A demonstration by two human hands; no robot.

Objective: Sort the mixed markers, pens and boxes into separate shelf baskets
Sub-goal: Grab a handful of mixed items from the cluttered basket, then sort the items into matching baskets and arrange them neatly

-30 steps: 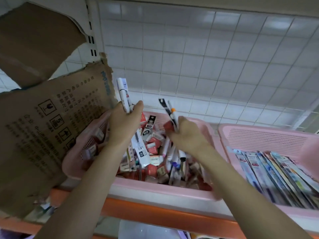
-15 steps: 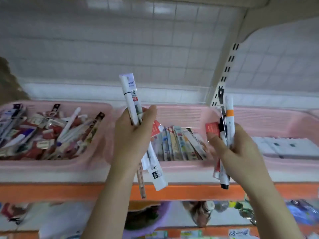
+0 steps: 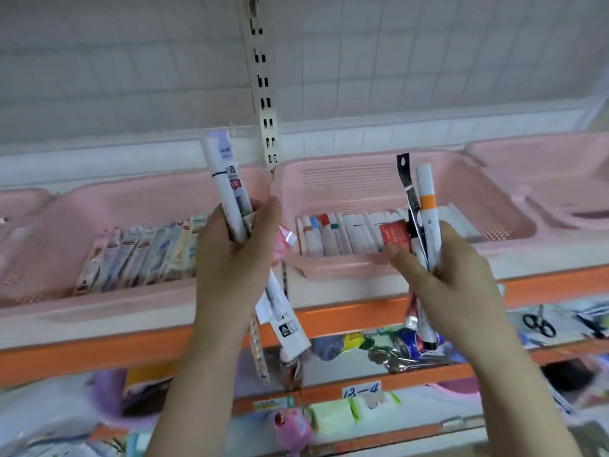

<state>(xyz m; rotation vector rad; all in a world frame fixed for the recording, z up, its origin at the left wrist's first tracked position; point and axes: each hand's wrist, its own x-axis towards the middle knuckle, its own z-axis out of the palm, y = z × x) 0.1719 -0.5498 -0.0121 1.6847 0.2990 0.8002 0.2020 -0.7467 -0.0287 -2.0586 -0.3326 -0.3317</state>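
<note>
the left hand grips a bundle of packaged white pens, the right hand clutches an orange-banded marker with a few black pens. since a moment ago both have swung rightward, now held up before the pink basket of white markers, the basket of carded pens to its left.
</note>
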